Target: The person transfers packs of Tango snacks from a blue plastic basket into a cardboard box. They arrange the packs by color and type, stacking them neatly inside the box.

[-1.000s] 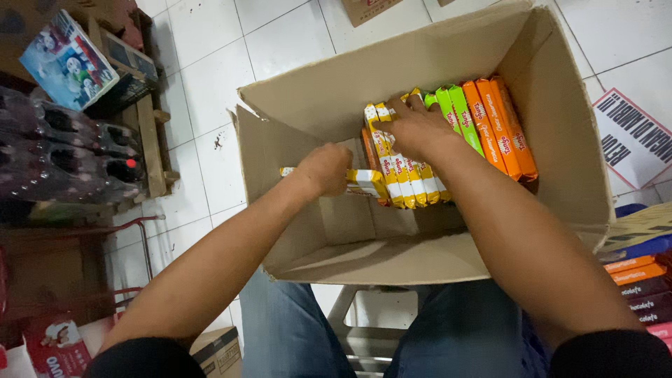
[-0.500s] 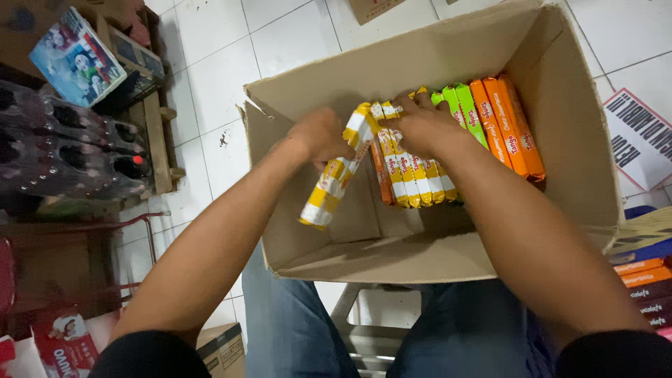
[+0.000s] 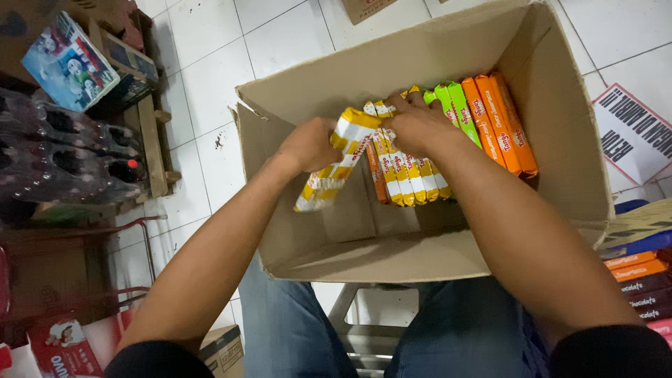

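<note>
Two hands work inside one open cardboard box [image 3: 560,133], which we take as our landmark; it rests over the knees, above a white tiled floor [image 3: 210,84].

Left hand [image 3: 308,145]: our fingers are closed around a yellow-and-white wafer packet [image 3: 336,162], long and flat, held tilted just left of the row in the box, its upper end level with the row's far ends and its lower end hanging toward the box's left wall.

Right hand [image 3: 418,124]: our fingers are curled and pressed down on the far ends of the yellow-and-white packets [image 3: 406,183] standing on edge in the middle of the box. We cannot tell whether it pinches any one of them.

Row inside the box, left to right: one orange packet edge [image 3: 376,178] showing at the left end, the yellow-and-white group, green packets [image 3: 458,112], then orange packets [image 3: 504,126] touching one another near the box's right wall.

Right of the box: a white sign [image 3: 633,133] with dark lettering and a red border, lying on the floor; below it, a stack of orange and dark brown packets [image 3: 640,287] at the frame edge.

Left of the box: a blue picture carton [image 3: 66,59] on a wooden rack [image 3: 150,140], and wrapped dark bottles [image 3: 63,157] beside it.

Lower left of the box: a red-and-white pack [image 3: 63,346].
</note>
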